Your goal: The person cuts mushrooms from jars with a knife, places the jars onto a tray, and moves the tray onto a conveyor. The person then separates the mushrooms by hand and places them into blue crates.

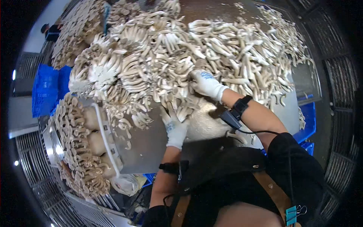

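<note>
My left hand (175, 130), in a white glove, is closed around the stems of a few pale mushrooms (178, 108) beside a whitish, rounded growing block (206, 123). Beyond that block is my right hand (207, 84), also white-gloved, its fingers curled inward at the near edge of the mushroom heap (166, 56). What those fingers hold, if anything, is hidden by the hand. Long-stemmed mushrooms with grey-brown caps lie loose and in clumps over the metal table (136, 155).
To the left, a white-handled crate (106, 140) holds growing blocks topped with mushrooms (77, 147). Blue crates (45, 90) stand behind it, and another blue crate (308, 121) is at the right. Wire racks (336, 68) line the right side. A person (52, 32) is far back left.
</note>
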`<state>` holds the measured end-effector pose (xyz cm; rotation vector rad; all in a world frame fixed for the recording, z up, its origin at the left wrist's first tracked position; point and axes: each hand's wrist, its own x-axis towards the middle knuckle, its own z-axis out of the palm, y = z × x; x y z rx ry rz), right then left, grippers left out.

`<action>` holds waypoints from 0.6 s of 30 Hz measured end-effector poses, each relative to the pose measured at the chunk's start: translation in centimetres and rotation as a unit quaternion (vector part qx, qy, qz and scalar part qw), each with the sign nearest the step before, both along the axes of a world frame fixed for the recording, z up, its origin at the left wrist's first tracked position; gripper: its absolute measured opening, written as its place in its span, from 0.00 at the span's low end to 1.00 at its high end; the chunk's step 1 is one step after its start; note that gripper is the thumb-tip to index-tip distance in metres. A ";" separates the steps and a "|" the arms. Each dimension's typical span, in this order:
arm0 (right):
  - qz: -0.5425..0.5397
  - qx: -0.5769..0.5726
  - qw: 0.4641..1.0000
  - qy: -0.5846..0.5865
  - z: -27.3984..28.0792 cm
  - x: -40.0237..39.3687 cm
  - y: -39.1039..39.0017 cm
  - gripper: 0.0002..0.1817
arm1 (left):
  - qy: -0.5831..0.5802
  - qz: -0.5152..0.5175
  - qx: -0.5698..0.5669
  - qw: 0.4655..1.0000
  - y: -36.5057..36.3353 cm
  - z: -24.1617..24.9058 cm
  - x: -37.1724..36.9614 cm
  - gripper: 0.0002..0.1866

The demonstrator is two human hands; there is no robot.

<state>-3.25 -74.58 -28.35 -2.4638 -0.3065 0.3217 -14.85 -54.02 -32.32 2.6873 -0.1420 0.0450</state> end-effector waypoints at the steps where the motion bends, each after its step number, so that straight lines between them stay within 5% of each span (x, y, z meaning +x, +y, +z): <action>1: -0.023 0.086 0.996 -0.019 0.8 -1.4 -1.5 0.16 | -0.015 -0.028 -0.002 0.999 -0.5 0.4 0.7 0.56; 4: -0.129 0.210 0.967 -0.064 1.6 -5.7 -4.9 0.15 | 0.118 -0.159 0.088 0.976 -3.1 2.4 2.5 0.52; 6: -0.103 0.086 0.990 -0.053 -0.7 -6.7 -6.4 0.18 | 0.119 -0.188 0.130 0.966 -4.9 0.4 2.7 0.49; 7: -0.077 0.034 0.994 -0.064 0.4 -6.7 -5.7 0.19 | 0.127 -0.201 -0.076 0.968 -5.2 -3.7 2.5 0.44; 9: -0.072 -0.072 0.977 -0.189 -0.6 -6.5 -2.9 0.20 | 0.046 -0.331 0.164 0.928 -7.2 -1.7 2.2 0.33; 10: -0.092 -0.131 0.941 -0.297 -2.9 -5.9 -1.6 0.20 | 0.065 -0.279 0.011 0.958 -7.9 -1.4 1.4 0.27; 11: -0.049 -0.104 0.991 -0.070 -2.2 -4.5 -1.6 0.19 | 0.082 -0.268 0.003 0.960 -8.2 -0.5 0.9 0.29; 16: -0.021 -0.152 0.987 -0.041 -2.0 -2.6 -3.0 0.14 | 0.080 -0.155 -0.112 0.978 -4.9 3.1 0.4 0.30; 17: -0.012 -0.128 0.988 -0.082 -3.2 -2.9 -3.9 0.13 | 0.130 -0.079 -0.385 0.910 -4.6 4.0 0.4 0.29; 18: 0.006 -0.140 0.985 -0.100 -2.0 -3.8 -4.8 0.14 | 0.172 0.005 -0.626 0.760 -4.5 4.4 0.6 0.28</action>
